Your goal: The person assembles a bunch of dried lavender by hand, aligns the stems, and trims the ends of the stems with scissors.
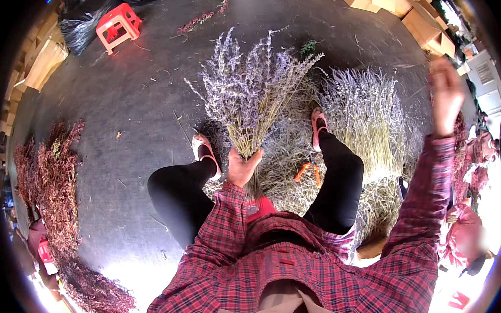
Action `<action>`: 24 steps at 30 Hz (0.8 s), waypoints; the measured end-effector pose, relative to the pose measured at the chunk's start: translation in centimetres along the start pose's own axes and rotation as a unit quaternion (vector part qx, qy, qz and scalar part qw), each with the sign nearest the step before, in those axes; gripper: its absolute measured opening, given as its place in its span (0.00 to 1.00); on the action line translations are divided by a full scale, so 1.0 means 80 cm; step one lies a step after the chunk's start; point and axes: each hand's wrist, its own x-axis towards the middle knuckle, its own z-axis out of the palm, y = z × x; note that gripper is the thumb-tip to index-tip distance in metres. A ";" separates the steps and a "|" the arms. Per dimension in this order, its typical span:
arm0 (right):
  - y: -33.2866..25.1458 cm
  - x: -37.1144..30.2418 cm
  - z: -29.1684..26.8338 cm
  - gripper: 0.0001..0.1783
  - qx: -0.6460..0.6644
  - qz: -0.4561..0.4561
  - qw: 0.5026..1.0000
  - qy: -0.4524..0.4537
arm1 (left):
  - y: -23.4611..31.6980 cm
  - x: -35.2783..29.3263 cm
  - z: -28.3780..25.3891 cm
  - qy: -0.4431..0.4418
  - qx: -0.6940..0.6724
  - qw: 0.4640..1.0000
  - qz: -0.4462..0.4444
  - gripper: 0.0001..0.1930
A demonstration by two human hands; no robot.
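My left hand [243,166] is closed around the stems of a bunch of dried lavender [242,85], held upright between my knees with the purple flower heads fanned out at the top. Out to the far right, my right hand [446,97] is raised and smeared by motion, so I cannot tell how its fingers stand or whether anything is in them. A wide pile of lavender [365,114] lies to the right of my right leg. An orange-handled tool [305,170], perhaps shears, rests on loose stems between my feet, its blades hidden.
Bundles of dark red dried plants [57,180] line the left side. A red plastic stool [119,27] stands at the back left beside black bags [80,27]. Cardboard boxes [422,26] are stacked at the far right. Another person [464,232] is near the right edge.
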 end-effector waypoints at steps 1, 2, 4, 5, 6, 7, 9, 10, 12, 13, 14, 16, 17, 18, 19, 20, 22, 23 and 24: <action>-0.039 -0.035 0.033 0.14 -0.023 0.075 0.995 -0.061 | 0.000 0.001 -0.001 0.003 -0.010 1.000 0.008 0.11; -0.021 -0.062 0.053 0.14 0.057 0.002 0.993 -0.099 | 0.001 0.003 0.003 0.001 -0.024 1.000 0.019 0.11; -0.051 -0.121 0.080 0.16 0.156 -0.012 0.979 -0.132 | 0.013 0.004 0.004 0.003 -0.035 0.999 0.019 0.10; -0.067 -0.144 0.091 0.17 0.206 -0.011 0.967 -0.147 | 0.019 0.004 0.003 0.005 -0.042 0.999 0.021 0.10; -0.083 -0.169 0.096 0.17 0.260 0.066 0.948 -0.169 | 0.023 0.005 0.006 0.000 -0.053 0.998 0.022 0.10; -0.117 -0.187 0.104 0.17 0.184 0.054 0.962 -0.197 | 0.028 0.004 0.003 0.001 -0.058 0.998 0.025 0.10; -0.138 -0.213 0.126 0.18 0.155 -0.118 0.957 -0.216 | 0.034 0.005 0.005 0.003 -0.054 0.998 0.019 0.09; -0.157 -0.228 0.135 0.19 0.190 -0.078 0.947 -0.248 | 0.038 0.004 0.006 0.007 -0.053 0.998 0.015 0.09; -0.185 -0.241 0.152 0.20 0.218 -0.123 0.936 -0.246 | 0.037 0.002 0.005 0.006 -0.055 0.998 0.016 0.08; -0.194 -0.245 0.157 0.19 0.240 -0.095 0.930 -0.263 | 0.037 0.002 0.006 0.002 -0.046 0.999 0.011 0.08; -0.198 -0.248 0.164 0.19 0.243 -0.099 0.928 -0.265 | 0.039 0.002 0.006 -0.003 -0.037 0.999 0.006 0.08; -0.199 -0.252 0.175 0.19 0.253 -0.110 0.920 -0.277 | 0.043 0.002 0.008 -0.022 -0.027 0.999 0.002 0.09; -0.199 -0.252 0.180 0.20 0.259 -0.116 0.914 -0.288 | 0.044 0.002 0.009 -0.027 -0.026 0.999 0.005 0.10; -0.198 -0.253 0.184 0.20 0.266 -0.121 0.908 -0.301 | 0.046 0.001 0.010 -0.032 -0.024 0.999 0.006 0.10; -0.197 -0.256 0.188 0.20 0.261 -0.128 0.907 -0.303 | 0.049 0.001 0.011 -0.036 -0.023 0.999 0.007 0.11; -0.196 -0.258 0.193 0.20 0.256 -0.134 0.907 -0.306 | 0.052 0.001 0.013 -0.046 -0.039 0.998 0.006 0.13; -0.195 -0.259 0.196 0.21 0.242 -0.149 0.907 -0.310 | 0.057 0.000 0.014 -0.055 -0.055 0.997 -0.001 0.13; -0.194 -0.257 0.195 0.21 0.234 -0.156 0.908 -0.311 | 0.057 0.000 0.015 -0.061 -0.063 0.996 -0.005 0.13; -0.195 -0.256 0.195 0.21 0.227 -0.163 0.908 -0.313 | 0.056 0.000 0.014 -0.064 -0.063 0.996 -0.007 0.13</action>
